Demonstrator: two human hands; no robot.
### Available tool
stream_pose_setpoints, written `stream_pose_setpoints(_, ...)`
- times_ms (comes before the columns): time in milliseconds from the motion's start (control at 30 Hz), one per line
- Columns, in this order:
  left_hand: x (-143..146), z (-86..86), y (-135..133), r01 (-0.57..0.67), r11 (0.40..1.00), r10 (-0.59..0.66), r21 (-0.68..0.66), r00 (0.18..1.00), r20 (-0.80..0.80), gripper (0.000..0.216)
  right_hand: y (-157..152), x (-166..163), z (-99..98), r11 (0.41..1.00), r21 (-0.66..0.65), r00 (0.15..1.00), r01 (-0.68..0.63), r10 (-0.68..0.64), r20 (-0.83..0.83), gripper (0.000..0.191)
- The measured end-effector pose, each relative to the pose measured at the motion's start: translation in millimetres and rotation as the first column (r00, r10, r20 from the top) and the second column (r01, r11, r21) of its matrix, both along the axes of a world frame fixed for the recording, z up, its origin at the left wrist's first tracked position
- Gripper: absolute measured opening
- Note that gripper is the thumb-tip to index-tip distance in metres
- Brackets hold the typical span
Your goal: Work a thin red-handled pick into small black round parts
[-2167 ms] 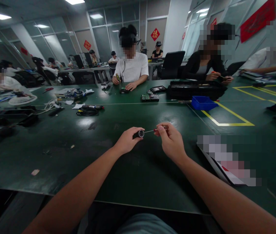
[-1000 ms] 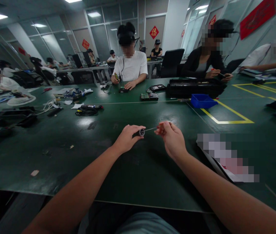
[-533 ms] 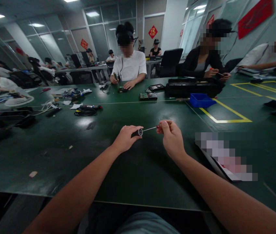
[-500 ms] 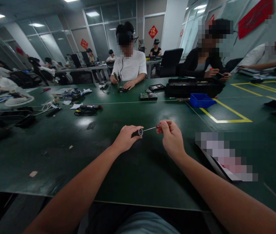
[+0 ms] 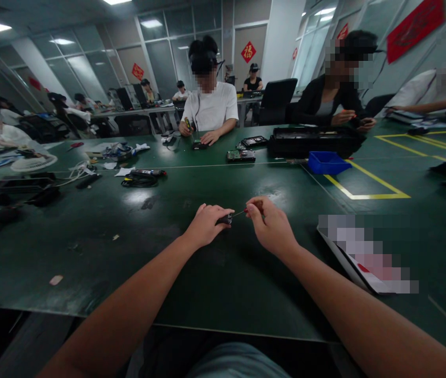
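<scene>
Left hand: the left hand (image 5: 206, 224) is curled closed around a small dark cylinder (image 5: 226, 218), whose silver-rimmed end faces the other hand.
Right hand: the right hand (image 5: 270, 227) is closed in a pinch on a thin screwdriver (image 5: 246, 211) with a reddish handle; only a short length of its metal shaft shows between the two hands.
Where the piece is: the cylinder is held just above the green table (image 5: 191, 273), straight ahead of the person, with the screwdriver tip at its open end; whether the tip is seated inside cannot be told.
Doing it well: judging by the grip, the shaft should stay in line with the cylinder's axis, the left hand holding the piece steady while the right turns lightly, so that the fine tip does not slip out.
Surface nearby: a flat white-edged item (image 5: 364, 262), blurred out, lies to the right of the hands; a coil of black cable (image 5: 141, 180) lies further out on the left.
Farther across: a blue bin (image 5: 327, 163), a long black case (image 5: 313, 142) and a circuit board (image 5: 240, 155) sit mid-table.
Room: a person in a white shirt (image 5: 213, 110) works opposite, others sit along both sides, and red paper ornaments hang on glass partitions under ceiling lights.
</scene>
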State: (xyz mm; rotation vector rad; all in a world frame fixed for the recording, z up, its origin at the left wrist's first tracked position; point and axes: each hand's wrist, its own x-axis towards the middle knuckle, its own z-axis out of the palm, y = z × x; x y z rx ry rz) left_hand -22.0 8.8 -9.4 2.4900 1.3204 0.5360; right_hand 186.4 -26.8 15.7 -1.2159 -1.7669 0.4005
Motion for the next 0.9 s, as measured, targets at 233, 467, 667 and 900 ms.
stream_pose_setpoints(233, 2, -1.9, 4, 0.008, 1.0, -0.008, -0.011, 1.0, -0.006, 0.042, 0, 0, -1.1, 0.997, 0.004, 0.996, 0.079, -0.079, 0.05, 0.015)
stream_pose_setpoints(467, -1, 6.8, 2, -0.09, 0.993, 0.11, -0.08, 0.948, 0.299, 0.035, 0, 2, 0.8, 0.986, -0.031, 0.987, 0.161, -0.16, 0.034, 0.017)
stream_pose_setpoints(667, -7, 15.5, 8, -0.082, 0.943, 0.293, -0.323, 0.668, 0.685, 0.035, 0, 3, 0.9, 0.987, -0.007, 0.986, 0.164, -0.164, -0.028, 0.019)
stream_pose_setpoints(900, -10, 37.5, 5, -0.082, 0.915, 0.311, -0.395, 0.766, 0.562, 0.036, -3, 4, 2.1, 0.985, 0.049, 0.984, 0.166, -0.162, -0.079, 0.019)
